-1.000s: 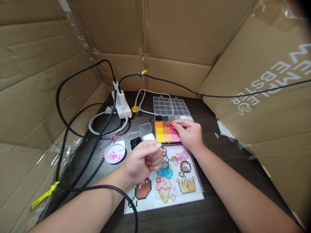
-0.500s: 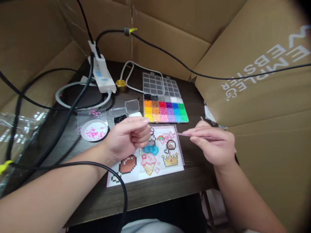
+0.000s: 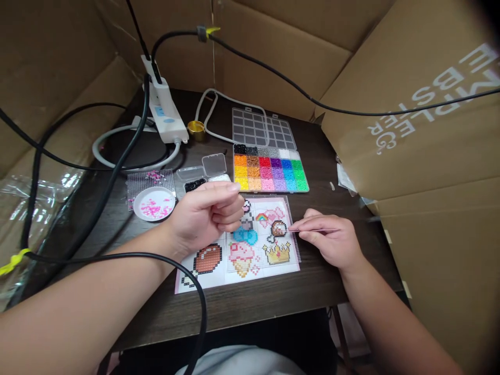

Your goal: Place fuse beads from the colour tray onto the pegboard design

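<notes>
My right hand (image 3: 332, 237) holds thin pink tweezers (image 3: 322, 230), pinched between thumb and fingers. Their tip reaches over the round brown bead design (image 3: 278, 229) on the right part of the pattern sheet (image 3: 238, 278). A clear pegboard (image 3: 294, 213) lies on top of the sheet. My left hand (image 3: 211, 208) is curled into a fist above the sheet's left upper part, hiding some of it; the inside of the fist cannot be seen. Other designs show on the sheet: a gold crown (image 3: 277, 254), a pink ice cream cone (image 3: 241, 255) and a brown drumstick (image 3: 207, 259).
Behind the sheet stands an open bead box (image 3: 271, 169) with many colours. To the left are a white dish (image 3: 154, 214) of pink beads, another pegboard (image 3: 136, 179) and small bead cases (image 3: 195, 185). A power strip (image 3: 167, 117), cables and cardboard walls (image 3: 273, 41) surround the table.
My right hand has moved left and slightly down with the tweezers, bringing their tip from beyond the sheet's right edge to the brown round design. The left fist has hardly moved.
</notes>
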Demonstrator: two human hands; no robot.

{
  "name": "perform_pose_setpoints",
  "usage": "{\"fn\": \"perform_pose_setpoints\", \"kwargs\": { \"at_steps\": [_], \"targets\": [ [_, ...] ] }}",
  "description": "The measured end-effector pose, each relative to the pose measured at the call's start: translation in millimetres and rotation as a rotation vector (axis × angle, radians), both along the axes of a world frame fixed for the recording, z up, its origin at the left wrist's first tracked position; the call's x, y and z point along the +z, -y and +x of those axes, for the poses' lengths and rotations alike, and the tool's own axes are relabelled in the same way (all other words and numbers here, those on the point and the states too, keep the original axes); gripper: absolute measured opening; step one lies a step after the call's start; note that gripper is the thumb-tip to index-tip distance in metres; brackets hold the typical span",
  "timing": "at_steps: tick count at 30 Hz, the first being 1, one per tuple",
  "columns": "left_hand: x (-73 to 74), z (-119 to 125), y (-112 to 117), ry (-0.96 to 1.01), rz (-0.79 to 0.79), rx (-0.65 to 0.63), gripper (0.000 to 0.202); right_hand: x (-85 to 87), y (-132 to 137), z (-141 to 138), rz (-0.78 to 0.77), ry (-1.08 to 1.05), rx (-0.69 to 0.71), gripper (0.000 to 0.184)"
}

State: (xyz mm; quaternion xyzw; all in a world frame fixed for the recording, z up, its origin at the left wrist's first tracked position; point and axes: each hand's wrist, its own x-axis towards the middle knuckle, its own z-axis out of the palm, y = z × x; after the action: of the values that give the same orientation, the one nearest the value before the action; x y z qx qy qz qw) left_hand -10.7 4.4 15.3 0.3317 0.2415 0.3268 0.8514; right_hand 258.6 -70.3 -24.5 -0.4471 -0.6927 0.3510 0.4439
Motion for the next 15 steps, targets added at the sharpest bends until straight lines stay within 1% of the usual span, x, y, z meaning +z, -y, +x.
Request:
{"fn": "perform_pose_setpoints", "kwargs": {
  "at_steps": [5, 15],
  "targets": [
    [0.1, 0.2, 0.6, -0.002, 0.000, -0.005, 0.046, 0.7, -3.7, -2.9, -0.012, 0.015, -0.029, 0.022],
    [2.3, 0.4, 1.1, -0.006, -0.002, 0.001, 0.047, 0.4, -3.2, -1.9, -0.039, 0.016, -0.023, 0.021]
  ]
}}
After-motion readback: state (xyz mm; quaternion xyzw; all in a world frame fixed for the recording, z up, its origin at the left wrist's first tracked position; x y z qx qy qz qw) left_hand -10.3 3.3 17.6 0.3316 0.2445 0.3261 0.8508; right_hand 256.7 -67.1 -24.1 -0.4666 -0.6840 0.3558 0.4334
